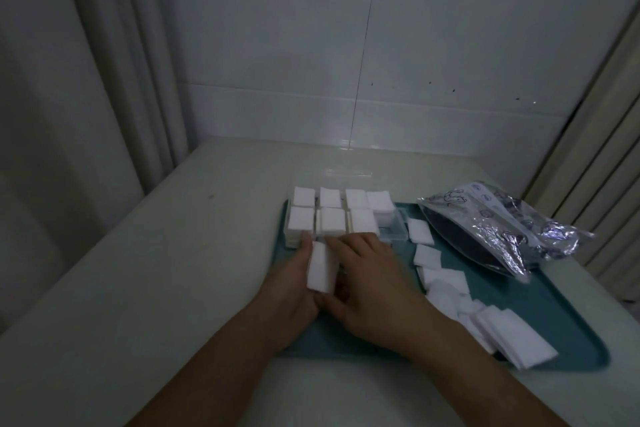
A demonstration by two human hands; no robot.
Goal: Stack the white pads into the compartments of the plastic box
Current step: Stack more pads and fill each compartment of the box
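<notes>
A clear plastic box [394, 234] stands at the far end of a teal tray [540, 308], its compartments filled with stacks of white pads [332, 220]. The front right compartment looks low or bare. My left hand [294, 291] holds a small stack of white pads [322, 267] just in front of the box. My right hand [367, 284] lies beside that stack, fingers stretched toward the box's front edge and touching the stack's side. Several loose white pads [446, 284] trail along the tray to the right, ending in a thicker pile [512, 336].
A crinkled silver and dark plastic bag [498, 229] lies on the tray's far right. The tray sits on a pale table [138, 288] against a tiled wall. A curtain hangs at the left.
</notes>
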